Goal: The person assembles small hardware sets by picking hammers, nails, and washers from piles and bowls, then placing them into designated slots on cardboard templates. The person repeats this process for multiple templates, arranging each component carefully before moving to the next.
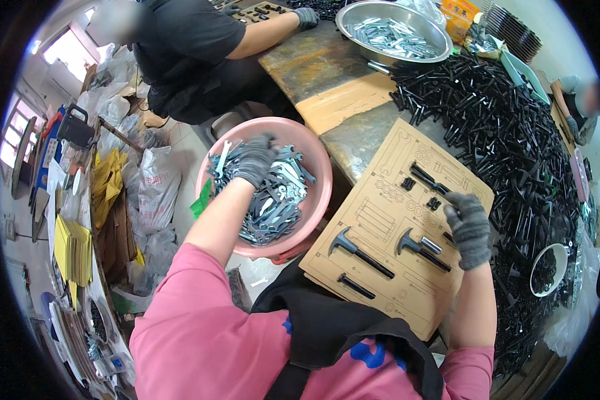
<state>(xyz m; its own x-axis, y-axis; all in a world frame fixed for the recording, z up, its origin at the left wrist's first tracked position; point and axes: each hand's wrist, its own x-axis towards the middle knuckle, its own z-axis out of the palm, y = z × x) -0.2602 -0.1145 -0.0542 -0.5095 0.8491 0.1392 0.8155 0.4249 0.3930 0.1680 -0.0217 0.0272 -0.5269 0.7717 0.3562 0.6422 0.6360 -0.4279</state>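
My left hand (258,160), in a grey knit glove, reaches into a pink basin (323,200) heaped with silver open-ended wrenches (273,207). Its fingers are among the wrenches and partly blurred; whether they grip one I cannot tell. My right hand (470,230), gloved alike, hovers over the right edge of a brown board (340,257) printed with part outlines. Its fingers are curled, and anything inside them is hidden. Two black hammer-shaped tools (367,257) (423,250) lie on the board, with a silver tube (431,245), a black rod (357,287) and small black pieces (407,183).
A large pile of black metal parts (487,133) covers the table's right side, with a white bowl (549,270) in it. A steel bowl (393,33) of silver rods stands at the back. One co-worker (193,47) sits far left; another person (577,107) is far right.
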